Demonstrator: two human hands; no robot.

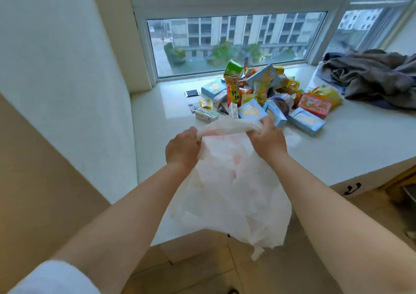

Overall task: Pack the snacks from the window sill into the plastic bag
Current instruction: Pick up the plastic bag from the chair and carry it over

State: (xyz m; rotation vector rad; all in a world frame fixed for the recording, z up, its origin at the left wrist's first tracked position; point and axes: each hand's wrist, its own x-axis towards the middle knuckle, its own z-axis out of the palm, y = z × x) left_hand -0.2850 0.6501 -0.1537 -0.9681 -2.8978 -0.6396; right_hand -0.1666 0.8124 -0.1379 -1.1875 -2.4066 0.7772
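Observation:
A thin white plastic bag (234, 194) with faint red print hangs in front of me, over the front edge of the window sill (153, 122). My left hand (182, 147) grips its bunched top on the left, and my right hand (267, 138) grips the top on the right. The bag's mouth is pulled taut between both fists. Beyond the hands lies a heap of snacks (258, 91): several pale blue boxes (306, 120), a red-pink box (315, 106), a green cup (234, 68), yellow and orange packets and small bars (206, 113).
A crumpled grey cloth (371, 77) lies at the sill's far right. The window pane (225, 44) stands right behind the heap. A white wall (67, 80) closes the left side. Tiled floor (202, 269) lies below, with a cabinet handle (352, 189) at the right.

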